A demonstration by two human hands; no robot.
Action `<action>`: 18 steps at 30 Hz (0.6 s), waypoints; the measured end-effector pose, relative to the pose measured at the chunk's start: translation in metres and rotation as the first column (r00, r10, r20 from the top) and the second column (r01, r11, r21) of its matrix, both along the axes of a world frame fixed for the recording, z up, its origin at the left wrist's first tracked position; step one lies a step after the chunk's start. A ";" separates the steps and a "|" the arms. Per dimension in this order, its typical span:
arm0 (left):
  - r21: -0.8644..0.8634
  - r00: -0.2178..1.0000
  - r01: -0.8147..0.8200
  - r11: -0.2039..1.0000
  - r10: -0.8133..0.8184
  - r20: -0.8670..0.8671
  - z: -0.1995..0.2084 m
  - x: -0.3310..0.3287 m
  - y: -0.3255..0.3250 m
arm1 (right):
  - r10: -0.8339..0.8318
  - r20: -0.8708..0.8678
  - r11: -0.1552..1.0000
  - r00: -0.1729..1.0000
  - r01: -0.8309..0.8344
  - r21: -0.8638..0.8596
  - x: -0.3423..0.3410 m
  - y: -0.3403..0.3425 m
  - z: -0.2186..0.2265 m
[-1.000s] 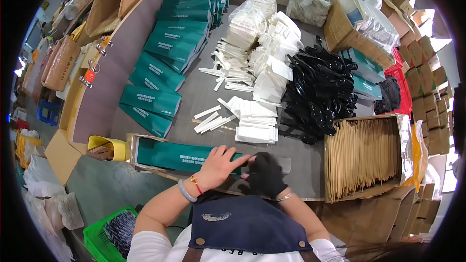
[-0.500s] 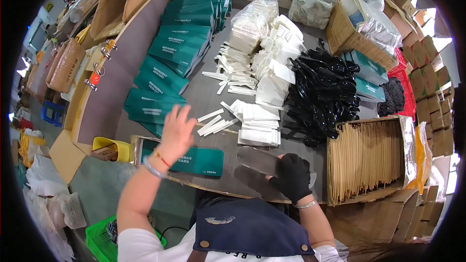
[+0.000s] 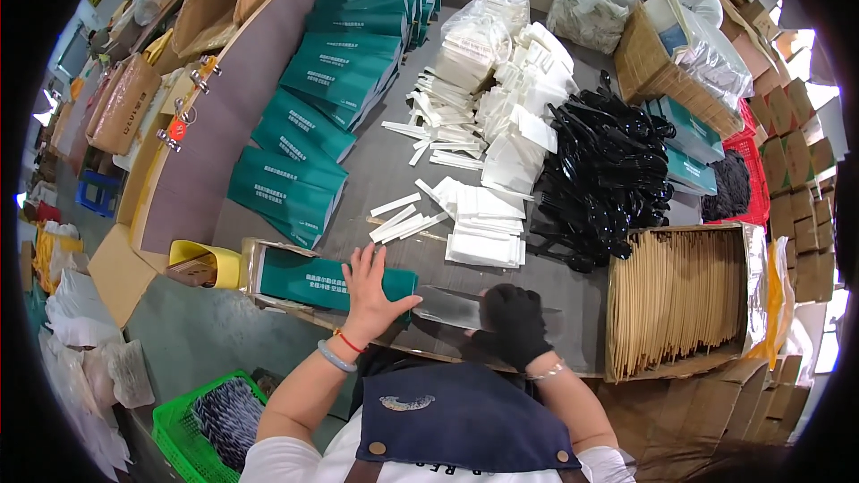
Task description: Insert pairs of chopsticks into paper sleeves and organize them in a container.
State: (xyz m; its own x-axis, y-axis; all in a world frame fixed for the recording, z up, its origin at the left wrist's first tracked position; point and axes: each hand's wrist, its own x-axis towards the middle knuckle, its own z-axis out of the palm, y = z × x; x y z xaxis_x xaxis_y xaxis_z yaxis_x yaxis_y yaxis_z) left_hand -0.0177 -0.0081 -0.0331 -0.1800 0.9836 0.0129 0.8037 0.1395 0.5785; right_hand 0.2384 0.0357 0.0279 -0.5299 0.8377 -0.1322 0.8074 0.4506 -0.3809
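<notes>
Head view, my bare left hand (image 3: 365, 297) lies fingers spread over the flat teal rectangular packet (image 3: 291, 277) at the grey desk's (image 3: 582, 322) near edge, black-gloved right hand (image 3: 514, 326) on clear plastic strip (image 3: 447, 307), pinch unclear, seemingly aligning ends, calling for steady guiding.

Shiny clear plastic sleeve (image 3: 447, 306) and smooth green packet (image 3: 300, 277) at the table's (image 3: 374, 181) near edge, matt cloth glove (image 3: 516, 324), glossy plastic cutlery (image 3: 604, 179), matt paper packets (image 3: 488, 234), wooden-looking sticks (image 3: 678, 300) at the near right corner
</notes>
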 end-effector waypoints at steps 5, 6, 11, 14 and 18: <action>0.018 0.997 0.076 0.997 -0.076 0.003 0.011 0.000 0.010 | 0.090 -0.211 0.995 0.973 -0.077 0.070 -0.052 -0.004 -0.041; 0.018 0.995 0.102 0.995 -0.102 0.005 0.014 -0.002 0.011 | 0.097 -0.215 0.994 0.972 -0.082 0.077 -0.051 -0.002 -0.038; 0.263 0.997 0.046 0.964 -0.026 -0.077 0.004 -0.018 0.068 | -0.121 -0.408 0.946 0.905 0.230 0.230 0.023 0.018 -0.023; 0.107 0.974 0.079 0.991 -0.054 -0.219 -0.012 -0.038 0.079 | -0.379 -0.394 0.832 0.837 0.495 0.252 0.107 0.018 -0.016; 0.127 0.974 0.160 0.979 -0.136 -0.181 0.000 -0.039 0.085 | -0.782 -0.367 0.435 0.504 0.863 0.258 0.258 -0.008 -0.026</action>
